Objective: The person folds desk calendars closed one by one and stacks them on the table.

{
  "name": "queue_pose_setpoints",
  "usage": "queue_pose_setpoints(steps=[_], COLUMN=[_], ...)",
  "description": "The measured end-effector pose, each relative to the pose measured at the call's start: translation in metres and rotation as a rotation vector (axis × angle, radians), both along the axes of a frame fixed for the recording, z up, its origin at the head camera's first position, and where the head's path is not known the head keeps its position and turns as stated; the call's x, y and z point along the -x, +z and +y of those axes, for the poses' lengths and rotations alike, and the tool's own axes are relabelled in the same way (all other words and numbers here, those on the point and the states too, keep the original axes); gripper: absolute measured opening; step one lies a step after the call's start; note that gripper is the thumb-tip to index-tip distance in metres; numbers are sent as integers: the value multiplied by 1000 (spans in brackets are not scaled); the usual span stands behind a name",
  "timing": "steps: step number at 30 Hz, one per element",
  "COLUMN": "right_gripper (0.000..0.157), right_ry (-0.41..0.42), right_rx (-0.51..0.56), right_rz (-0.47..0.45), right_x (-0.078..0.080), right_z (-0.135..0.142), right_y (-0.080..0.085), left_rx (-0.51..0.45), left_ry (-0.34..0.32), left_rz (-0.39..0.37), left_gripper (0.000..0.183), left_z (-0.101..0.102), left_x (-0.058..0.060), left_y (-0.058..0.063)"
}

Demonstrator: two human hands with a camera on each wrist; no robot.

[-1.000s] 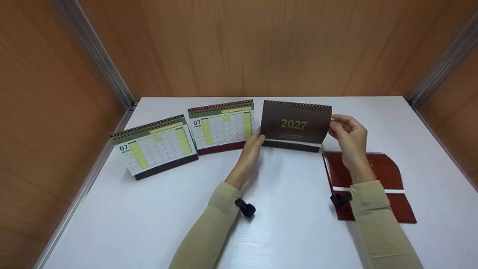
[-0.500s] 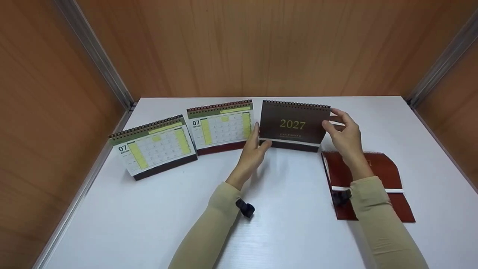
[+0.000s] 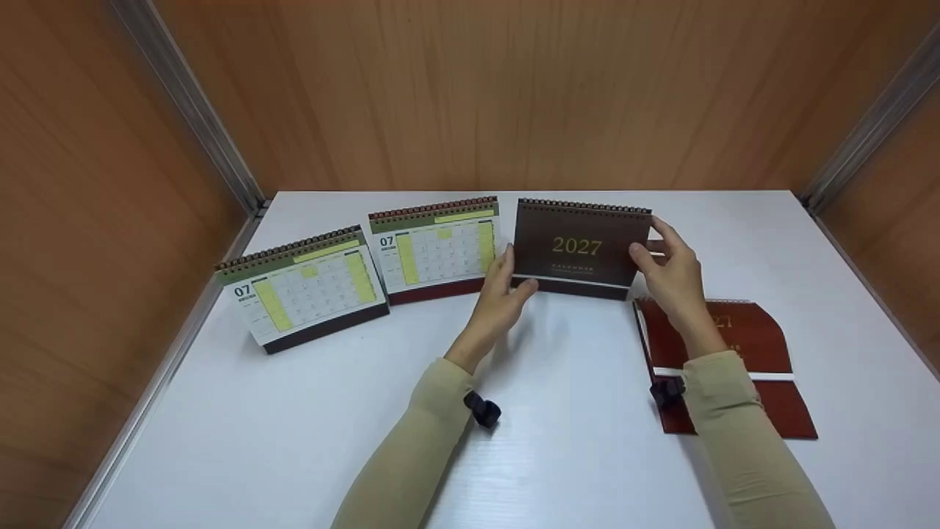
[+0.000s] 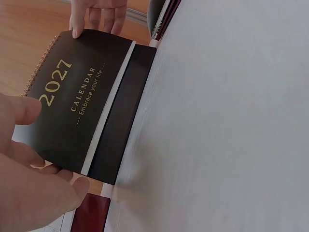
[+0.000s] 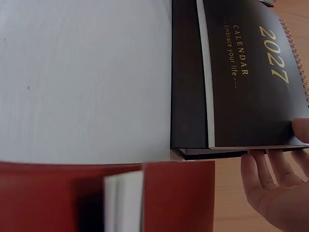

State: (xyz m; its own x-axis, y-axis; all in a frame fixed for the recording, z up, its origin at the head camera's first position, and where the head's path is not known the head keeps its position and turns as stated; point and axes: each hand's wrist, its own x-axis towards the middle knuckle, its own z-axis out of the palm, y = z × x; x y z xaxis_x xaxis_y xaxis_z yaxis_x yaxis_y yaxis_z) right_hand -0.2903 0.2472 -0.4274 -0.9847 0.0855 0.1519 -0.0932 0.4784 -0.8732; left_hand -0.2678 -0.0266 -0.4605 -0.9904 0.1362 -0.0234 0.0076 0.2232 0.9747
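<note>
Thumbs have been shifted most since the earlier frame: the right hand's (image 3: 675, 283) is now laid on the front of the dark calendar (image 3: 576, 228), and the left hand's (image 3: 496, 301) is spread further across its base strip, while the calendar itself has hardly been moved. It is stood at the back of the table, cover facing forward, between the two hands. Its right edge is pinched by the right hand, with the thumb in front and the fingers behind; the left hand is held around the left edge with thumb and fingers apart, and whether anything is pinched there cannot be told. Should the thumb be pressed too hard, the loose cover could be creased or lifted. If the stand is pushed leftward, the red-based calendar (image 3: 440, 250) just beside it could be knocked, and through it the dark-based calendar (image 3: 308, 290). If the near right corner is swung forward, the red calendar (image 3: 771, 345) could be bumped; it could also be dragged by the right sleeve (image 3: 734, 411) above it. All four calendars are borne by a white, faintly glossy table (image 3: 573, 411), enclosed by wood-grained panels (image 3: 470, 95) that are joined at the corners by grey metal strips (image 3: 188, 95).
</note>
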Motion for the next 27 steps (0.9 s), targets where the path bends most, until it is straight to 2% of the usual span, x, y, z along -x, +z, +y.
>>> queue_pose_setpoints(steps=[16, 22, 27], right_gripper=[60, 60, 60], right_ry=[-70, -77, -74], right_rx=[-4, 6, 13], right_rz=[39, 54, 61], right_x=[-3, -6, -8], right_z=[-6, -7, -7], right_y=[-7, -8, -7], left_rx=[0, -18, 22], left_ry=[29, 77, 134], left_rz=[13, 62, 132], left_gripper=[76, 69, 58], left_z=[1, 2, 0], left_x=[-1, 1, 2], left_y=[-3, -4, -6])
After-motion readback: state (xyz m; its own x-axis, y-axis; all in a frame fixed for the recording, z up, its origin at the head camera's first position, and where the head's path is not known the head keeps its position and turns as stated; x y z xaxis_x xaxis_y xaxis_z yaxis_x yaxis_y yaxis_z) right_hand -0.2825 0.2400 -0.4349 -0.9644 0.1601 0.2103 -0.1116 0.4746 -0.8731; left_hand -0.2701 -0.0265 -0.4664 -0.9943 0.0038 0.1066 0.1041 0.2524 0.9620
